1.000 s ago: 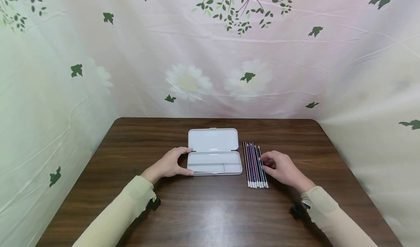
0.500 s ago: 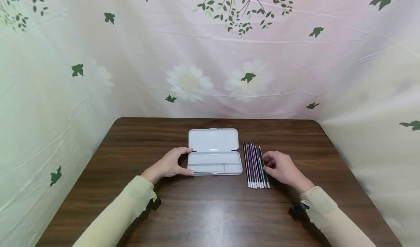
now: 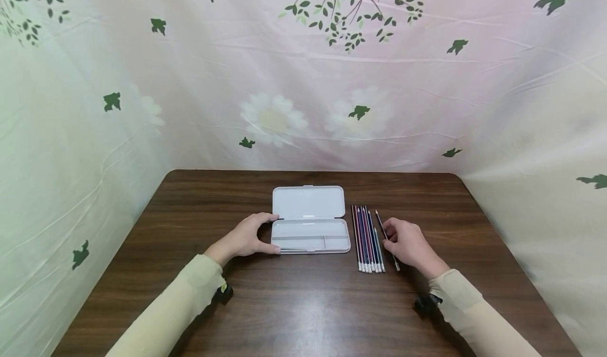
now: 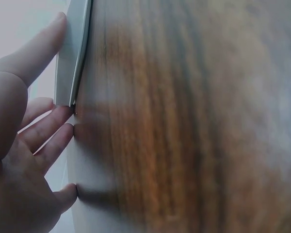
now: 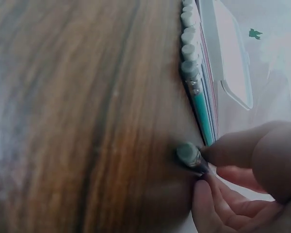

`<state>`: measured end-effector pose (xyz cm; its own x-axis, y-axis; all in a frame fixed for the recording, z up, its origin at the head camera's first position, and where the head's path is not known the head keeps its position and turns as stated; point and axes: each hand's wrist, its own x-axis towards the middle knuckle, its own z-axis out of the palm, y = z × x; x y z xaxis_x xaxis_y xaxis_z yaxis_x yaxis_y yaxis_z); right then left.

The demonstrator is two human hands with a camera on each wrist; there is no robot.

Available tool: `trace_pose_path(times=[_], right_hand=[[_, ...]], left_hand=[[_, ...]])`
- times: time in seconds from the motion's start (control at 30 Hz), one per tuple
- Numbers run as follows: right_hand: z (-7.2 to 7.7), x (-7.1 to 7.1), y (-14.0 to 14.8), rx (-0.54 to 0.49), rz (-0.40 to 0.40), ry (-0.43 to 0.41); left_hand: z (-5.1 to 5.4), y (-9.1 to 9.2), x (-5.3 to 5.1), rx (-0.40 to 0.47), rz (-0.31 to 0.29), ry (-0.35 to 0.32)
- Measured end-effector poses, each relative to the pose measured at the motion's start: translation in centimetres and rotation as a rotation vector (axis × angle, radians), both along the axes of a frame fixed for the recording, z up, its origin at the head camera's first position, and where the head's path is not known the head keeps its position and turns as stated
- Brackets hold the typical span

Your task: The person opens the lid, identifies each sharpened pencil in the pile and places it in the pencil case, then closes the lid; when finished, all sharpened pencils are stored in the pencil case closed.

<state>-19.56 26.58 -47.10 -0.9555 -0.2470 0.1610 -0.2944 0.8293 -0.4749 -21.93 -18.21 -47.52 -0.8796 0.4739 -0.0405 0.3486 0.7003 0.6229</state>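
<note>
A white pencil case (image 3: 308, 201) lies open on the brown table, its lid folded back and its lower tray split into compartments. My left hand (image 3: 244, 235) holds the tray's left end, thumb at the front wall and index finger near the hinge. In the left wrist view the thumb touches the case (image 4: 68, 73). Between thumb and fingers, my right hand (image 3: 409, 243) pinches one dark pencil (image 3: 396, 263); its pale eraser end (image 5: 188, 153) shows low over the wood in the right wrist view. Left of it lie several pencils (image 3: 366, 241) side by side, erasers toward me.
The wooden table (image 3: 294, 304) carries the case and the pencils. A teal pencil (image 5: 203, 114) is the row's nearest in the right wrist view. Behind and at both sides hangs a pale cloth (image 3: 303, 83) with printed leaves, birds and flowers.
My right hand has drawn the rightmost pencil away from the row to the right, so a gap now parts them. The left hand and the pencil case stay put.
</note>
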Motion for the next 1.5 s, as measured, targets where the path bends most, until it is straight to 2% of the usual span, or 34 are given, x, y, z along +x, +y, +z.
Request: trace_pose_path(times=[0.47, 0.67, 0.9, 1.13, 1.5], right_hand=[[0.0, 0.2, 0.3, -0.012, -0.053, -0.036], [0.3, 0.0, 0.5, -0.01, -0.057, -0.006], [0.6, -0.3, 0.4, 0.019, -0.008, 0.071], [1.2, -0.3, -0.2, -0.006, 0.045, 0.09], [1.7, -1.0, -2.8, -0.093, 0.218, 0.199]], left_hand=[[-0.2, 0.0, -0.1, 0.018, -0.006, 0.008], [-0.2, -0.2, -0.1, 0.003, 0.002, -0.004], [-0.1, -0.3, -0.1, 0.01, 0.001, -0.002], [-0.2, -0.2, -0.1, 0.003, -0.007, 0.0], [-0.4, -0.2, -0.1, 0.007, -0.002, -0.004]])
